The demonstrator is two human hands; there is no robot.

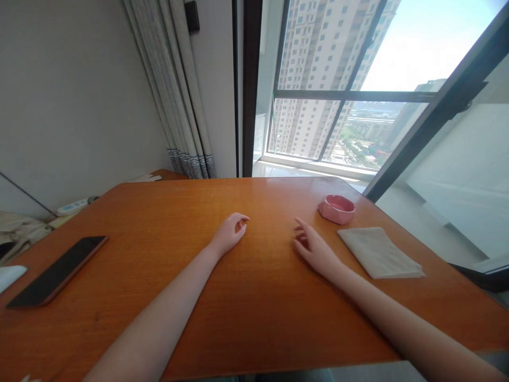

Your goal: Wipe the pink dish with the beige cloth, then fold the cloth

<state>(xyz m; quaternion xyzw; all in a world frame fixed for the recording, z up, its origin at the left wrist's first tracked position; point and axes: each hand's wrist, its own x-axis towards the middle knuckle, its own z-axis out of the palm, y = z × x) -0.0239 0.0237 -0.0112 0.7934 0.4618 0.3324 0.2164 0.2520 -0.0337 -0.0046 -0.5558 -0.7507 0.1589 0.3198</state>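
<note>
My left hand (230, 232) rests on the wooden table (254, 318) near its middle, fingers loosely curved with a gap between thumb and forefinger and nothing held. To the right, my right hand (312, 246) lies on its side on the same tabletop, fingers apart and holding nothing. Beyond and to the right of it stands a pink faceted bowl, like an ashtray (336, 210). A folded light-grey cloth (380, 253) lies flat just right of my right hand, not touched by it.
A black tablet-like device (59, 271) with a reddish edge lies at the left. The end of a white object (11, 277) sits beside it. Behind the table are a grey curtain (175, 90) and a large window (342, 95). A power strip (73, 206) lies beyond the left edge.
</note>
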